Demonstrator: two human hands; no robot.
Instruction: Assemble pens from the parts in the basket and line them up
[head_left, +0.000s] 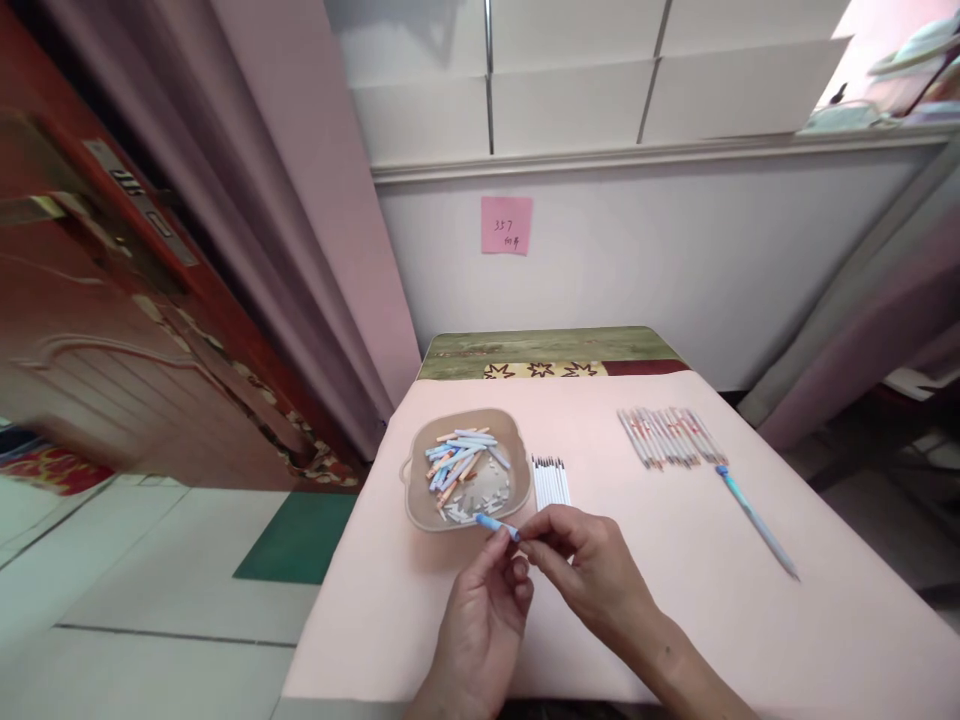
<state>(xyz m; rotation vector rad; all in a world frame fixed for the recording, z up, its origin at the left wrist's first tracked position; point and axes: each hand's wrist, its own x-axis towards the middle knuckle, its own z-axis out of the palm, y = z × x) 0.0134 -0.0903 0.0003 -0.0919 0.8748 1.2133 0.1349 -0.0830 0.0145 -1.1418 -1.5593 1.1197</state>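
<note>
My left hand (486, 610) pinches a short blue pen barrel (495, 525) between thumb and fingers, above the near edge of the basin. The fingertips of my right hand (592, 560) are closed together at the barrel's right end; what they hold, if anything, is hidden. Behind the hands stands a beige plastic basin (416, 490) with blue, lilac and orange pen barrels (461, 460) piled in it and small white pieces (480, 502) along its near side. A row of white pen refills (551, 483) with dark tips lies just beyond my right hand.
Several pens (670, 438) lie in a row at the right of the pink-covered table (645, 650). Near them rests a single blue-grey pen (759, 522), set slantwise. A pink note (507, 225) is stuck to the wall behind. At left is a wooden door (112, 330).
</note>
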